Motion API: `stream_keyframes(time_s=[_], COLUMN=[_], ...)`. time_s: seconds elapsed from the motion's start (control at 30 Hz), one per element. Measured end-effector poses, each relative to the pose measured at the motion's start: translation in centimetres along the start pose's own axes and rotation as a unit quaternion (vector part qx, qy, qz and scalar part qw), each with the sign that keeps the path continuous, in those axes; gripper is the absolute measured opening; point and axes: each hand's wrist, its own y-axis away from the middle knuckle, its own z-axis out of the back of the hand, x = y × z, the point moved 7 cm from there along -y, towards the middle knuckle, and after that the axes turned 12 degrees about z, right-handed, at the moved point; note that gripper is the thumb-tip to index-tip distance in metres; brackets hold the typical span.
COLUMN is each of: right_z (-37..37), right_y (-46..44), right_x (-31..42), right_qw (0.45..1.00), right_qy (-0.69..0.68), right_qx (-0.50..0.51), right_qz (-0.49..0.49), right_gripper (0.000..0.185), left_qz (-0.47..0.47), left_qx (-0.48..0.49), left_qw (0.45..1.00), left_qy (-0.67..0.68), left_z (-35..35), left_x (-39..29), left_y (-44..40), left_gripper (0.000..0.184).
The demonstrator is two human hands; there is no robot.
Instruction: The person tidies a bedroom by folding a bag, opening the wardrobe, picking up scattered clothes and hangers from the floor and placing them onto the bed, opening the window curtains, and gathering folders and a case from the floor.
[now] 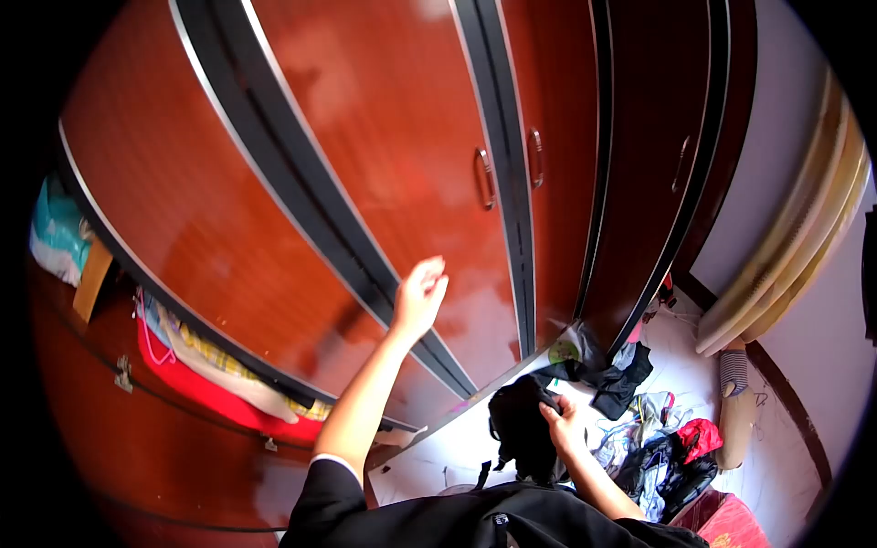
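Note:
My left hand [418, 300] is raised in front of the glossy red-brown wardrobe doors [384, 119]. Its fingers are loosely bent, the thumb stands apart, and I see nothing in it. Lower down, my right hand [566, 427] has its fingers closed on the edge of a black bag [523, 425] with straps, which looks like a backpack. The bag hangs or rests close to my body, above the pale floor; whether it touches the floor I cannot tell. Two metal handles [484, 178] sit on neighbouring doors, beyond my left hand.
At left, a wardrobe door stands open, showing folded or hanging clothes [210, 365] and a teal bag [59, 233]. Piled clothes [671, 457] lie on the floor at right. A rolled or folded yellowish mattress [795, 228] leans against the wall.

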Motion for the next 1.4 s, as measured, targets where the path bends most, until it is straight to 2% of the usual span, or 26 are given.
stream_keyframes(time_s=[0.03,0.17,0.2,0.23,0.3,0.33,0.37,0.5,0.63,0.77,0.9,0.97,1.03,1.1,1.13,1.17,1.2,1.23,1.3,1.33,1.37,1.4], right_z=[0.9,5.8,6.9,8.1,10.7,12.0,13.3,15.4,14.9,13.9,12.6,11.7,10.6,9.5,8.9,8.1,7.5,6.9,5.9,5.5,5.1,4.8], right_y=[-0.8,-3.0,-3.4,-3.9,-5.2,-6.1,-7.0,-8.6,-8.5,-8.4,-7.9,-7.2,-6.4,-5.4,-4.8,-4.2,-3.5,-2.9,-1.7,-1.0,-0.3,0.2], right_x=[-1.0,-1.4,-2.7,-3.5,-4.3,-4.2,-4.7,-5.4,-4.8,-2.6,-3.8,-4.3,-4.9,-4.8,-4.6,-4.3,-4.1,-4.2,-4.3,-4.0,-4.1,-4.3], right_qw=[1.000,0.997,0.995,0.994,0.991,0.990,0.988,0.984,0.987,0.986,0.992,0.994,0.996,0.998,0.999,0.999,1.000,1.000,1.000,0.999,0.999,0.998], right_qy=[-0.010,-0.011,-0.026,-0.021,-0.006,0.010,0.028,-0.001,0.037,0.068,0.037,0.020,0.018,0.016,0.016,0.015,0.012,0.016,0.014,0.022,0.029,0.032], right_qx=[-0.009,-0.063,-0.078,-0.085,-0.116,-0.125,-0.142,-0.165,-0.143,-0.148,-0.120,-0.107,-0.086,-0.064,-0.047,-0.030,-0.012,-0.001,0.020,0.029,0.040,0.045], right_qz=[-0.004,-0.046,-0.057,-0.060,-0.069,-0.063,-0.051,-0.063,-0.066,-0.028,-0.017,-0.011,-0.009,-0.008,-0.009,-0.011,-0.018,-0.020,-0.013,-0.020,-0.021,-0.019], right_gripper=[0.014,0.014,0.014,0.014,0.013,0.013,0.013,0.012,0.013,0.013,0.013,0.013,0.013,0.013,0.012,0.011,0.011,0.011,0.010,0.010,0.010,0.010], left_qz=[-0.022,-0.002,-0.017,-0.015,-0.008,-0.035,-0.009,-0.021,-0.010,-0.029,-0.023,-0.025,-0.040,0.015,-0.021,-0.014,-0.011,-0.008,0.017,0.042,0.028,0.056], left_qx=[0.028,0.018,0.003,0.004,-0.089,-0.106,-0.098,-0.073,-0.066,-0.096,-0.114,-0.139,-0.268,-0.241,-0.279,-0.288,-0.318,-0.347,-0.318,-0.311,-0.326,-0.290], left_qw=[0.999,0.999,0.992,0.992,0.995,0.988,0.988,0.984,0.981,0.988,0.991,0.985,0.962,0.969,0.959,0.957,0.945,0.930,0.914,0.927,0.930,0.941], left_qy=[0.011,0.033,0.128,0.128,0.031,0.106,0.123,0.163,0.182,0.118,0.059,0.095,0.033,0.053,0.035,0.032,0.078,0.124,0.250,0.207,0.168,0.165], left_z=[-2.1,-8.8,-10.1,-10.8,-10.8,-11.1,-11.3,-12.6,-12.3,-9.9,-6.3,-4.4,-1.7,2.0,2.9,4.1,6.2,8.3,10.8,8.9,8.9,8.9], left_x=[-1.5,-4.6,-3.1,-2.7,-2.6,-3.2,-3.3,-5.6,-8.2,-9.7,-9.4,-8.8,-8.9,-4.2,-5.7,-5.0,-3.1,-1.3,1.9,-2.5,-2.5,-0.5], left_y=[-3.5,-13.2,-14.8,-15.4,-15.9,-15.8,-15.8,-11.1,-3.6,3.0,8.7,11.3,14.4,17.3,18.5,19.6,21.0,22.4,23.5,22.6,22.6,22.6], left_gripper=[0.043,0.064,0.053,0.053,0.033,0.020,0.017,0.014,0.020,0.026,0.031,0.031,0.032,0.033,0.034,0.034,0.027,0.034,0.038,0.022,0.020,0.018])
